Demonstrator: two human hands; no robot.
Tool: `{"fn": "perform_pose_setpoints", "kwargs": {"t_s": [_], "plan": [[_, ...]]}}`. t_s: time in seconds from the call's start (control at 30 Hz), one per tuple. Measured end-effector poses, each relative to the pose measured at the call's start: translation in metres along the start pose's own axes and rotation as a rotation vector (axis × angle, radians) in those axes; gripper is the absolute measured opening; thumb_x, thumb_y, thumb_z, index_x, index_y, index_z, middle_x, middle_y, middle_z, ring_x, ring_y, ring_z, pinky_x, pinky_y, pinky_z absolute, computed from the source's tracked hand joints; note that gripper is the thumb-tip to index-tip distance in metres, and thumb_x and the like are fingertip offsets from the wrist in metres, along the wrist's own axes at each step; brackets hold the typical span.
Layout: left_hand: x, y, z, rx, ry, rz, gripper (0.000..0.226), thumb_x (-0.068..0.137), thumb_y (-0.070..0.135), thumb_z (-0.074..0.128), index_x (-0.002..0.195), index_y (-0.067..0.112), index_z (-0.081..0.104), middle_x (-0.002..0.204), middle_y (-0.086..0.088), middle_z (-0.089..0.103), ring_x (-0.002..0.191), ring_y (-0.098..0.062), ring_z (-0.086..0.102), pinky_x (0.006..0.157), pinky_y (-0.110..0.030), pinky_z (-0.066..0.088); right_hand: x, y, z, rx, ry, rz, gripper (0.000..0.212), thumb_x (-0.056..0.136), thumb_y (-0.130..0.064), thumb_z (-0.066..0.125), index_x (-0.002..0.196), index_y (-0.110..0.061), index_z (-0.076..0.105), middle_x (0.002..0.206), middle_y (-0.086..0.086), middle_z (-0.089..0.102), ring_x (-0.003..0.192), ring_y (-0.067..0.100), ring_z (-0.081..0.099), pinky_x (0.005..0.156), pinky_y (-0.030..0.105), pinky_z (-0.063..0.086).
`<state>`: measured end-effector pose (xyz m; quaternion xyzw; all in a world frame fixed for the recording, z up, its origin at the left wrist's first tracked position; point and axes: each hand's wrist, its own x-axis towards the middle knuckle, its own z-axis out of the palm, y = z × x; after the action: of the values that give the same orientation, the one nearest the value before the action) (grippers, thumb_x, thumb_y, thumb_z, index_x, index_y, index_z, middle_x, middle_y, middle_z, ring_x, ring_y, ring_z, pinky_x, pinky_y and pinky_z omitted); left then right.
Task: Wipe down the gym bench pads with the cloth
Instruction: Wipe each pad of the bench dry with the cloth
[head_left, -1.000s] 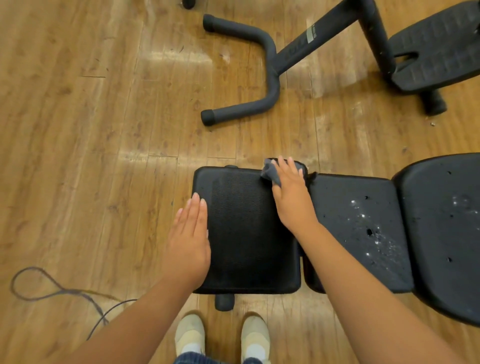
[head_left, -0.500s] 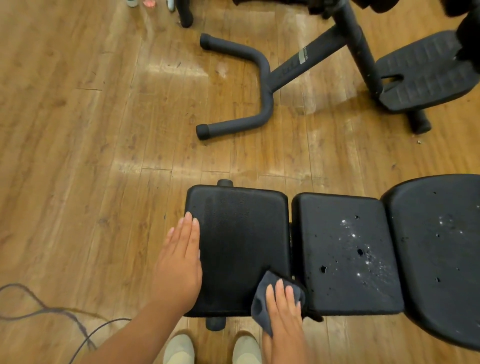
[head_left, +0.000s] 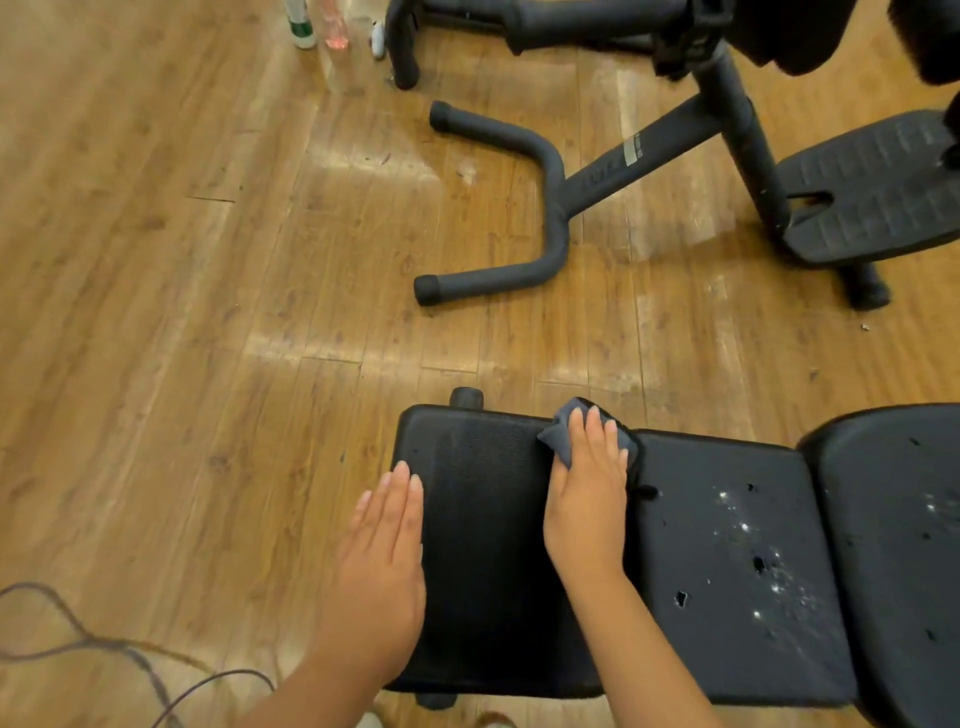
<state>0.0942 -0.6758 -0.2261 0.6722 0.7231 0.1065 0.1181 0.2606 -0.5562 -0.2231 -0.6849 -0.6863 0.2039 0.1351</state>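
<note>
A black gym bench runs across the lower right, with three pads side by side. My right hand (head_left: 587, 493) lies flat, fingers straight, pressing a grey cloth (head_left: 558, 431) onto the far right corner of the left pad (head_left: 483, 545). My left hand (head_left: 382, 561) rests flat with straight fingers on that pad's left edge. The middle pad (head_left: 727, 571) is pitted with small holes and pale specks. The right pad (head_left: 904, 545) is partly cut off by the frame edge.
Another black exercise machine (head_left: 675, 145) with a curved floor foot (head_left: 524, 208) and a footplate (head_left: 878, 192) stands on the wooden floor beyond the bench. Bottles (head_left: 319, 23) stand at the top. A thin cable (head_left: 104, 649) loops across the floor at lower left.
My right hand slid the cloth from the pad's far edge down to its near edge, then back up to the far right corner. My left hand stayed on the pad's left edge.
</note>
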Motion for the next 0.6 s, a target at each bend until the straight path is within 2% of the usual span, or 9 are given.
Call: {"fn": "perform_pose_setpoints", "kwargs": {"t_s": [0.2, 0.33, 0.47, 0.6], "plan": [[-0.001, 0.0, 0.001, 0.003, 0.002, 0.002, 0.057, 0.087, 0.009, 0.033, 0.142, -0.001, 0.028, 0.148, -0.019, 0.032, 0.14, -0.025, 0.022, 0.114, -0.038, 0.015, 0.009, -0.014, -0.003, -0.098, 0.003, 0.007, 0.05, 0.097, -0.017, 0.037, 0.146, -0.013, 0.025, 0.154, 0.005, 0.021, 0.144, 0.023, 0.006, 0.113, 0.033, -0.008], [-0.001, 0.0, 0.002, 0.006, 0.005, 0.0, 0.056, 0.087, 0.008, 0.033, 0.142, -0.002, 0.031, 0.148, -0.019, 0.033, 0.14, -0.025, 0.022, 0.114, -0.038, 0.015, 0.009, -0.013, -0.002, -0.143, 0.012, -0.027, 0.051, 0.096, -0.016, 0.04, 0.145, -0.011, 0.028, 0.152, 0.008, 0.026, 0.143, 0.025, 0.011, 0.114, 0.037, -0.005], [-0.001, 0.0, 0.005, 0.018, 0.015, -0.006, 0.056, 0.087, 0.007, 0.032, 0.142, -0.002, 0.031, 0.149, -0.018, 0.032, 0.14, -0.026, 0.024, 0.114, -0.039, 0.017, 0.007, -0.03, 0.004, -0.128, 0.021, -0.153, 0.052, 0.091, -0.014, 0.048, 0.141, -0.008, 0.036, 0.147, 0.012, 0.036, 0.141, 0.027, 0.02, 0.113, 0.037, -0.006], [-0.002, -0.001, 0.007, 0.039, 0.025, -0.001, 0.056, 0.087, 0.009, 0.031, 0.142, -0.001, 0.028, 0.149, -0.018, 0.032, 0.139, -0.028, 0.028, 0.112, -0.041, 0.019, 0.002, -0.058, 0.012, -0.113, -0.016, -0.271, 0.053, 0.094, -0.019, 0.041, 0.145, -0.011, 0.028, 0.151, 0.008, 0.029, 0.143, 0.023, 0.013, 0.114, 0.036, -0.01]]}}
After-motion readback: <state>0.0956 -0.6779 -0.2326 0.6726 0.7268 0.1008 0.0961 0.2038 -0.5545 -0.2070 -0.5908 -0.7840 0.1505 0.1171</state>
